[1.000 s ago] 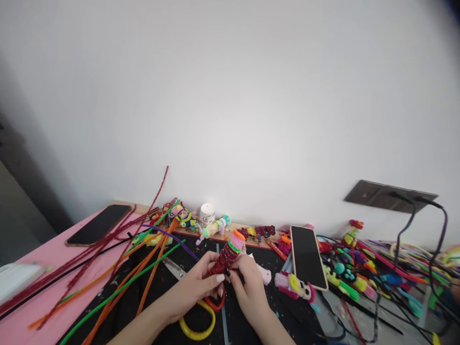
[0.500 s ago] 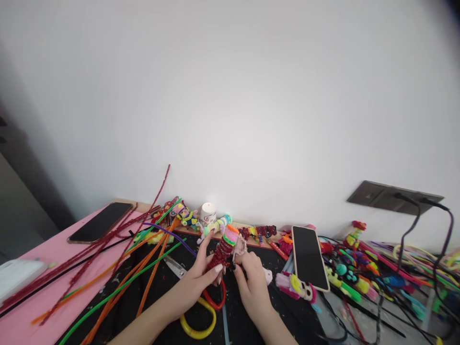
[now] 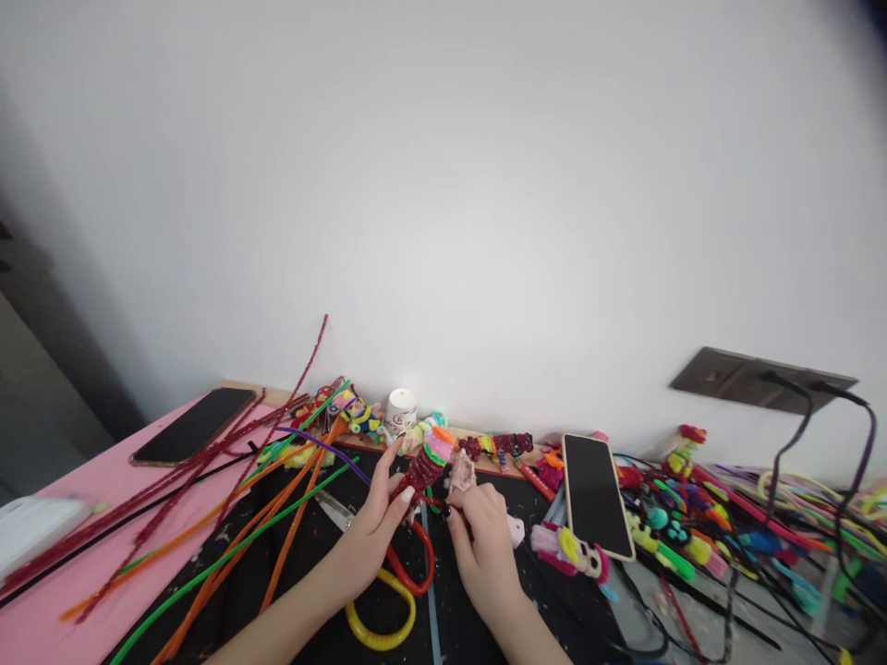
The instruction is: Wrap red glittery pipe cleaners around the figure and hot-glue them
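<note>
My left hand is closed around a pipe-cleaner figure, wound in glittery dark red with green, pink and orange bands at its top. The figure leans up and to the right. Close beside it, my right hand pinches with thumb and forefinger at a short dark-red pipe-cleaner end that runs out from the figure. A crumpled pale pink piece stands just behind my right fingers. Below my left hand lie scissors with yellow and red handles, their blades partly hidden by that hand.
Long orange pipe cleaners and dark-red ones spread on the left, near a dark phone. A paper cup stands by the wall. On the right are another phone, a pink-and-yellow figure, cables and several colourful pieces.
My left hand and the figure have moved slightly left and down, away from my right hand. A gap with the dark-red strand now shows between the hands.
</note>
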Demonstrator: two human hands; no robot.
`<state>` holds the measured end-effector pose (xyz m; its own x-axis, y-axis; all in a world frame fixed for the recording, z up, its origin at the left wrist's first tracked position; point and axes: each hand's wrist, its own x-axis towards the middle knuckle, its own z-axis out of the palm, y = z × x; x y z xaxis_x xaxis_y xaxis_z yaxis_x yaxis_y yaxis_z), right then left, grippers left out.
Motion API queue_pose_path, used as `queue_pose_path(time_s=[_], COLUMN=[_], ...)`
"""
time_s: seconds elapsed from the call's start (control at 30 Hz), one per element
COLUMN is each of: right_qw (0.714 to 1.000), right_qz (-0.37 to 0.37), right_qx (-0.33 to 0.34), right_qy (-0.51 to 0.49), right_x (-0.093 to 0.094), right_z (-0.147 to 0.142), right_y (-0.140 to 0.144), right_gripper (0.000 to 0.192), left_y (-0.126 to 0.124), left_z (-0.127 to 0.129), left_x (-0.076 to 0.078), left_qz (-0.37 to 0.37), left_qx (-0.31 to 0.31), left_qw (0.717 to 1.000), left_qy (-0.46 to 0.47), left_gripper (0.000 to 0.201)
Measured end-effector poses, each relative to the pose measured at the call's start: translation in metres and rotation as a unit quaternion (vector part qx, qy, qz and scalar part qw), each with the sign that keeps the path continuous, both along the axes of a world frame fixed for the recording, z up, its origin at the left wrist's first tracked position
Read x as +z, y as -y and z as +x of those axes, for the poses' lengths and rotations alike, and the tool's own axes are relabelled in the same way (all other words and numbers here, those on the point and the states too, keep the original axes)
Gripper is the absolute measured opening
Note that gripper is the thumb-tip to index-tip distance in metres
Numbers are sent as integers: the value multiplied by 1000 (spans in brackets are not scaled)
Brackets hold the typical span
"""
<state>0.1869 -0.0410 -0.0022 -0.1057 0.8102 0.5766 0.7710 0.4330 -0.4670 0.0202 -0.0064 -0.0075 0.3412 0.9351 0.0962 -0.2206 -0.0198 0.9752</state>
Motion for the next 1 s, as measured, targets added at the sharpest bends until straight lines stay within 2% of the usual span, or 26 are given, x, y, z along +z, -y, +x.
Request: queue_pose_path(time_s=[0.2, 0.33, 0.5, 0.63, 0.77, 0.83, 0.93, 1.0], right_qw=[1000, 1000, 997, 991, 988, 994, 995, 987], right_qz=[13, 29, 52, 50, 28, 49, 71, 40], right_qx=[-10, -2, 40, 104, 148, 99, -60, -140], right_qy=[10, 9, 31, 69, 28, 11, 32, 64], right_x=[-1, -2, -1, 5, 6, 3, -3, -5], right_z=[-1, -2, -7, -10, -2, 6, 18, 22], right_y=[0, 1, 7, 12, 12, 7, -2, -7], right_gripper=[15, 15, 17, 20, 28, 31, 31, 36], left_y=[0, -1, -4, -6, -9, -13, -18, -21], left_z=[-2, -3, -4, -6, -8, -9, -11, -11], left_x=[0, -2, -7, -9, -5, -1, 4, 7], left_qz=[0, 22, 69, 122, 104, 59, -13, -58], left_qx=[12, 55, 92, 90, 117, 128, 114, 91], left_qw=[999, 997, 990, 979, 982, 988, 993, 992], left_qy=[-45, -43, -81, -134, -103, -58, 9, 71], left_gripper=[64, 61, 56, 50, 54, 59, 69, 75])
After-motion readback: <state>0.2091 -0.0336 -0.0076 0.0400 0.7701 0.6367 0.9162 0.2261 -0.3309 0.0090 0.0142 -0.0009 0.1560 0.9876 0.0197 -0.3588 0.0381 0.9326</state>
